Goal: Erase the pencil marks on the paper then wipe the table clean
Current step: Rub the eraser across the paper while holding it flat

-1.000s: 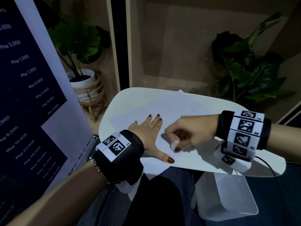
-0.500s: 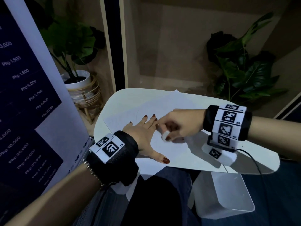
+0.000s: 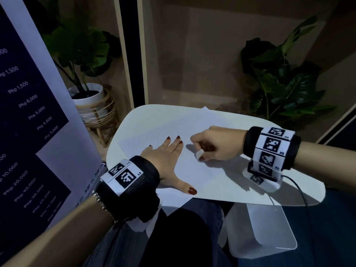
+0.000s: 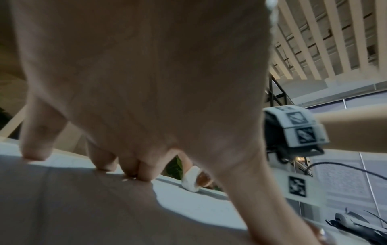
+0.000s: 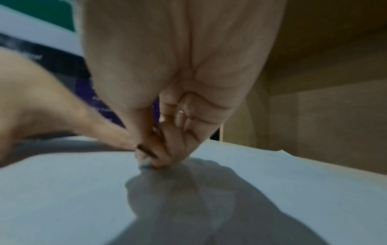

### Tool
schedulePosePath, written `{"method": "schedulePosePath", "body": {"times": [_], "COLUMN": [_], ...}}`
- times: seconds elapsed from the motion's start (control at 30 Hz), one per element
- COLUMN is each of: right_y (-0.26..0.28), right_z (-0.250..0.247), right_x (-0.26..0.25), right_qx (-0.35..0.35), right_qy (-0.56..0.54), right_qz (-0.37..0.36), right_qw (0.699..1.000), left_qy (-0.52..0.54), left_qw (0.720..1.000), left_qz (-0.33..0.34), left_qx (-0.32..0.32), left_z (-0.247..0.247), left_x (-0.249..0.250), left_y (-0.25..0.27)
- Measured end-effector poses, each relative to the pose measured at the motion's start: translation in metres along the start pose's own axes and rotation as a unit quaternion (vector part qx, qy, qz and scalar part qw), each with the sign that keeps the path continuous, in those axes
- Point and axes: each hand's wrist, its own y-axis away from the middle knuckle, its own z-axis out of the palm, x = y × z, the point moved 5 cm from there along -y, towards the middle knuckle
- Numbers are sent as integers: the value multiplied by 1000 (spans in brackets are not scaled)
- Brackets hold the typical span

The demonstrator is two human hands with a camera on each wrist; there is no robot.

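Your small white table carried one sheet of paper, whose near corner hung over the front edge toward you.

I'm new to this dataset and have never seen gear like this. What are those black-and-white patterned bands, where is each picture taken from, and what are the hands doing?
There is no machine here: a person works with two bare hands. The patterned bands are wrist straps carrying small cameras. The wide picture comes from a camera on the person's head, looking down. The other two look along each hand from the wrist, so palms fill them.

On the white table lies a sheet of paper, its near corner hanging over the edge. The left hand lies flat on the paper with fingers spread, pressing it down. The right hand pinches a small white eraser, whose tip touches the sheet. Faint pencil marks show beyond the left fingertips. Potted plants stand behind the table, and a price banner stands on the person's left.
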Motion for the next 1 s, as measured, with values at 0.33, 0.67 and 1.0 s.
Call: {"method": "schedulePosePath", "body": {"times": [0.33,0.67,1.0], "right_y": [-1,23,43], "right_z": [-5,13,8], "right_x": [24,2,-2], "right_qx": [24,-18,112], "right_qy": [17,-42,-43], "right_qz": [50,-8,76], "right_qw": [998,999,990], "left_qy": [2,3,24], "left_qw": [1000,1000,998], "left_qz": [-6,-9,-47], "left_qx": [-11,-5,34], "left_z": [-2,-3,3], "left_x": [1,1,9], "left_y": [2,3,3]}}
